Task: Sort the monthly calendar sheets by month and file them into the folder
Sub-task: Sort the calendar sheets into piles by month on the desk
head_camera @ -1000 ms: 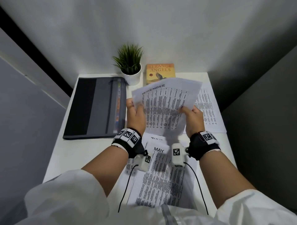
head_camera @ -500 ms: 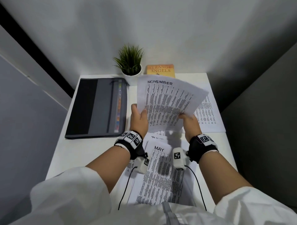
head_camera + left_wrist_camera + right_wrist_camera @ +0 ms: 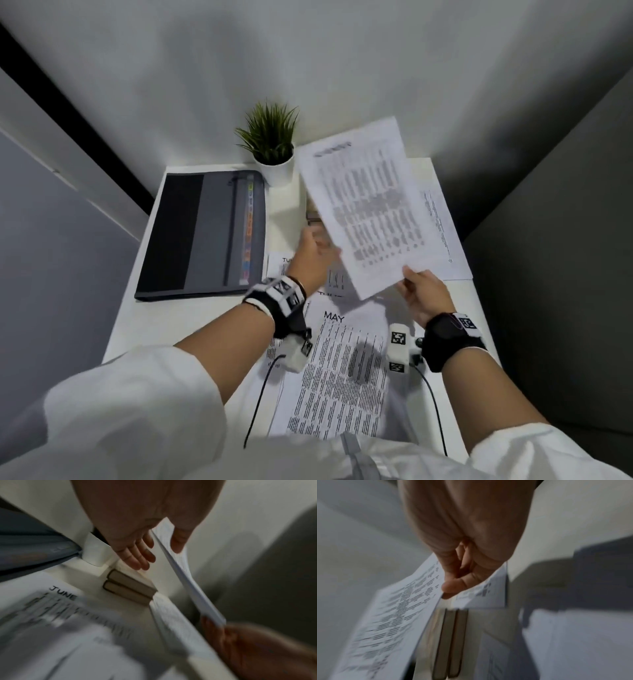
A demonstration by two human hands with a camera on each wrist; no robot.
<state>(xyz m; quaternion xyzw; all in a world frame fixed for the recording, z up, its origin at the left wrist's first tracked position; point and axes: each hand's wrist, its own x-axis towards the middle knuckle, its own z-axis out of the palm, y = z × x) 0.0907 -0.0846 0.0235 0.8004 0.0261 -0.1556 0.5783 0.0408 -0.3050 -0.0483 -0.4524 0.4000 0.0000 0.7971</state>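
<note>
One hand is now carrying the calendar sheet (image 3: pixel 370 205): half a second ago both were gripping its lower edge, and now the left hand (image 3: pixel 313 255) is hanging flat-fingered beside it while the right hand (image 3: pixel 423 296) is pinching its near corner and swinging it toward the sheet on the right (image 3: pixel 442 233). Sorting, I judge, is going on; the folder (image 3: pixel 202 233) is lying closed, left of both hands, with the MAY sheet (image 3: pixel 342 370) between the wrists.

Thin white printed paper sheet (image 3: pixel 370 205), matt; dark grey cloth-covered folder (image 3: pixel 205 233), matt; smooth white table top (image 3: pixel 205 318)
</note>
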